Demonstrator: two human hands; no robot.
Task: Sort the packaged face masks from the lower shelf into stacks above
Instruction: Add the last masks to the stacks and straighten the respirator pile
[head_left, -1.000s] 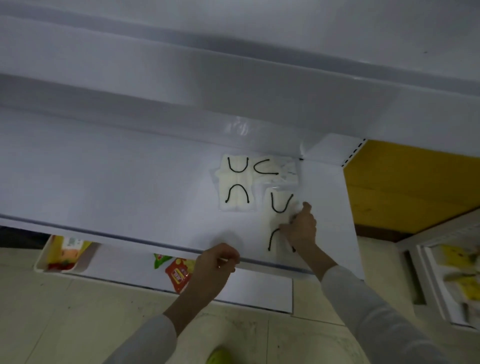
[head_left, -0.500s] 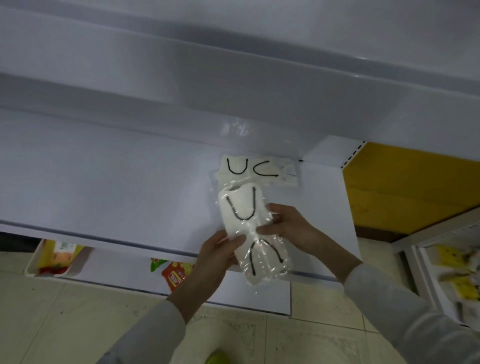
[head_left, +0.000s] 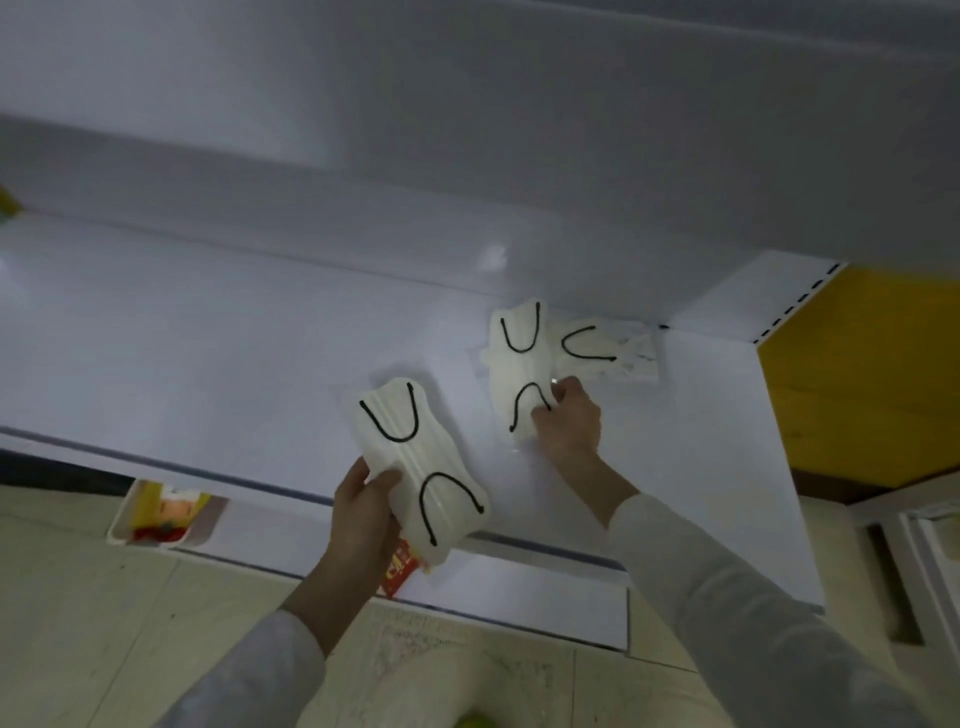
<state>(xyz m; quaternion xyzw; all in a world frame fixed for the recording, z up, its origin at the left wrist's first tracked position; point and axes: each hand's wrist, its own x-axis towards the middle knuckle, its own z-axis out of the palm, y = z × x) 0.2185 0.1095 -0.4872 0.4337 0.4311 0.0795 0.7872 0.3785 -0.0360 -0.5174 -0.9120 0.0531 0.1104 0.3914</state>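
On the white shelf (head_left: 208, 364), the stack of masks (head_left: 522, 358) is lying at the back right, the right hand (head_left: 569, 423) pinching its near end. The left hand (head_left: 363, 514) is gripping another packaged mask (head_left: 415, 467) lengthwise over the front edge, just left of the stack.

Held mask (head_left: 410, 467): white, black ear loops, clear wrap; tilted, gripped by left hand (head_left: 363, 514).
Shelf mask (head_left: 519, 374): same kind, lying flat, pinched by right hand (head_left: 569, 423).
Back mask (head_left: 605, 356): touching it, far right.
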